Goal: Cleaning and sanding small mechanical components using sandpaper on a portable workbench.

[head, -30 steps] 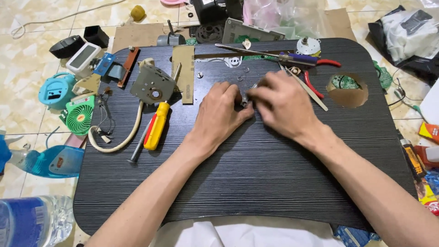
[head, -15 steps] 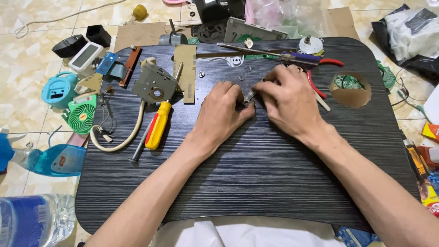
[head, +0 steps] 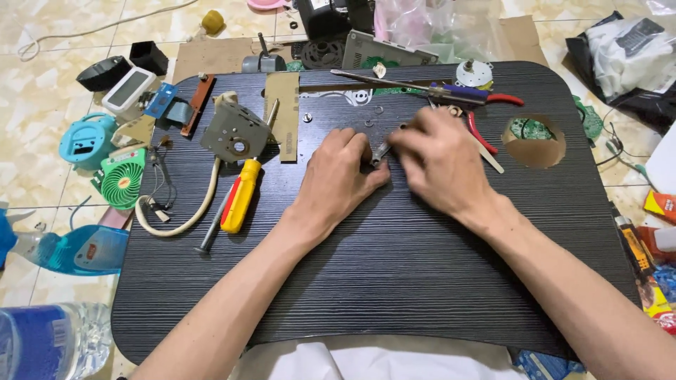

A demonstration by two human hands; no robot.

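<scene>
head view: small metal part (head: pixel 381 150) pinched between left hand (head: pixel 343 174) and right hand (head: pixel 438 160), screwdriver (head: pixel 237 199) at 9 o'clock; likely light, rigid, slippery, best gripped at edges.

Small metal part (head: pixel 381 150): a slim, grey, shiny piece, mostly covered, with only a short length visible. It lies tilted, its upper end pointing away from the person and to the right. It sits between the fingertips of the left hand (head: pixel 338 176) and the right hand (head: pixel 440 158), pinched from both sides just above the dark worktop (head: pixel 394 267). Its full shape cannot be determined.
</scene>
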